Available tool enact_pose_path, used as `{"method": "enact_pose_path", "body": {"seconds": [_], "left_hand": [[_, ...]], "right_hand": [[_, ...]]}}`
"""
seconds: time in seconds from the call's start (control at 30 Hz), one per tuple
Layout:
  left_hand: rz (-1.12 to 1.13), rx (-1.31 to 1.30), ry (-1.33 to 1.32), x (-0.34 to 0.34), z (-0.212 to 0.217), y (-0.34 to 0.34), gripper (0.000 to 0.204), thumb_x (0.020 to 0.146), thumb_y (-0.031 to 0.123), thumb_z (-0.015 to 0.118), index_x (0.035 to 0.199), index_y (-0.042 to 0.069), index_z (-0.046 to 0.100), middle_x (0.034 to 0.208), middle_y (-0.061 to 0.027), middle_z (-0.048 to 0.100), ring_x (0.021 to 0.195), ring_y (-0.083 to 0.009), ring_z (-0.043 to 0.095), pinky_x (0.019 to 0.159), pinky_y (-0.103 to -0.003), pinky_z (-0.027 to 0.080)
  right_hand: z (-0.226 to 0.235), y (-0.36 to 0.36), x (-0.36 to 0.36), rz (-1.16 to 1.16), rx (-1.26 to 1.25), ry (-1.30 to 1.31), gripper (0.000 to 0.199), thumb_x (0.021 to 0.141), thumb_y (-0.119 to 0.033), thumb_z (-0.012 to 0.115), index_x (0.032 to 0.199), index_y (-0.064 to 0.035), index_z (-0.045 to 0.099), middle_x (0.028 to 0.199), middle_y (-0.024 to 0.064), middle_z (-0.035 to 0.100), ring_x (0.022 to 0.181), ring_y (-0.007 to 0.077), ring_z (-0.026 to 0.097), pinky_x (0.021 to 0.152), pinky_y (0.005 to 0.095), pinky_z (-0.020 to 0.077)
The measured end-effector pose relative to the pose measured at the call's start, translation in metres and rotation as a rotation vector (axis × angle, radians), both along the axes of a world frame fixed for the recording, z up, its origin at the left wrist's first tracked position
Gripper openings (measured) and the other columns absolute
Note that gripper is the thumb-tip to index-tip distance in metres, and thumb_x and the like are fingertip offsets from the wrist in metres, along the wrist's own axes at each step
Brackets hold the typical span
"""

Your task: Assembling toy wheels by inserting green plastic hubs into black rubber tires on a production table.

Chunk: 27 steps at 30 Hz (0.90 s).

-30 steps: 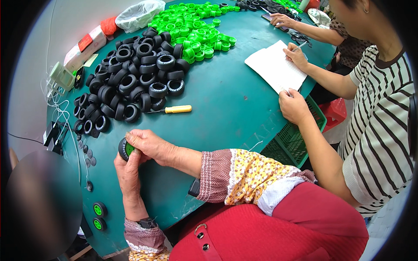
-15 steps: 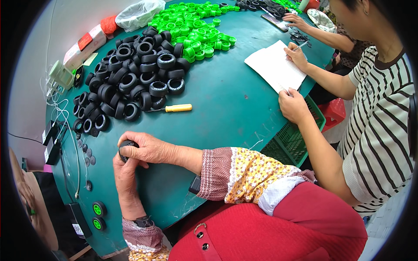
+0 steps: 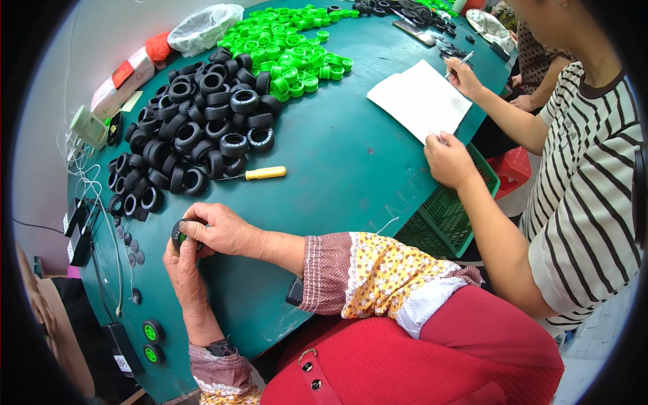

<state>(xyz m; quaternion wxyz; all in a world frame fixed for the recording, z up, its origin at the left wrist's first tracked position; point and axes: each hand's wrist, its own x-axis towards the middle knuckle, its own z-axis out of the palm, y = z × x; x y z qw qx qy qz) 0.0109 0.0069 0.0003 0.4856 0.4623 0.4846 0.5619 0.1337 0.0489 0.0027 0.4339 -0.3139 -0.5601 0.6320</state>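
My left hand (image 3: 181, 264) and my right hand (image 3: 219, 228) both grip one small black toy tyre with a green hub (image 3: 181, 233), pressed between the fingers just above the green table (image 3: 351, 169). A big heap of loose black tyres (image 3: 196, 135) lies beyond my hands at the left. Behind it spreads a pile of bright green hubs (image 3: 290, 47). A yellow-handled screwdriver (image 3: 260, 173) lies on the table between the tyre heap and my hands.
Two finished wheels (image 3: 152, 341) lie at the near left edge, near cables and black adapters (image 3: 77, 229). At the right, another person in a striped shirt holds a white paper (image 3: 418, 98) and a pen. A green basket (image 3: 455, 209) sits beside the table.
My hands have stayed at the same spot and turned the tyre between the fingers. The other person's hands have shifted slightly on the paper.
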Motion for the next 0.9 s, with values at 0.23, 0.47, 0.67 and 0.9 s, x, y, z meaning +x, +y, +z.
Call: {"method": "enact_pose_path", "body": {"seconds": [0.23, 0.47, 0.67, 0.9], "left_hand": [[-0.124, -0.086, -0.118, 0.008, 0.010, -0.006, 0.026, 0.083, 0.021, 0.053, 0.099, -0.001, 0.052, 0.082, -0.0042, 0.057, 0.068, -0.0107, 0.055, 0.059, -0.021, 0.046], [-0.192, -0.125, -0.104, 0.005, 0.007, -0.002, 0.026, 0.082, 0.018, 0.052, 0.098, -0.003, 0.051, 0.081, -0.0068, 0.057, 0.062, -0.0138, 0.057, 0.054, -0.024, 0.049], [-0.137, -0.159, -0.097, 0.006, 0.009, -0.005, 0.022, 0.082, 0.017, 0.052, 0.091, -0.003, 0.053, 0.072, -0.0064, 0.057, 0.058, -0.0132, 0.056, 0.055, -0.023, 0.046], [-0.167, -0.137, 0.069, 0.004, 0.004, -0.002, 0.022, 0.083, 0.019, 0.052, 0.091, -0.001, 0.054, 0.074, -0.0052, 0.057, 0.058, -0.0120, 0.055, 0.052, -0.022, 0.045]], "right_hand": [[-0.005, 0.002, -0.002, 0.067, -0.109, 0.057, 0.024, 0.087, -0.026, 0.051, 0.092, -0.0023, 0.053, 0.074, 0.0026, 0.056, 0.061, 0.0068, 0.052, 0.045, 0.0218, 0.0445], [0.000, 0.000, 0.002, 0.121, -0.079, 0.039, 0.027, 0.088, -0.028, 0.049, 0.094, -0.0023, 0.053, 0.068, 0.0019, 0.054, 0.042, 0.0060, 0.043, 0.037, 0.0214, 0.0369], [-0.002, 0.000, 0.001, 0.066, -0.001, 0.059, 0.026, 0.086, -0.026, 0.050, 0.089, -0.0007, 0.055, 0.068, 0.0068, 0.058, 0.052, 0.0128, 0.052, 0.046, 0.0269, 0.0438], [-0.001, 0.002, 0.003, 0.128, -0.219, -0.027, 0.029, 0.085, -0.029, 0.050, 0.089, -0.0006, 0.055, 0.068, 0.0077, 0.057, 0.058, 0.0138, 0.054, 0.050, 0.0277, 0.0447]]}}
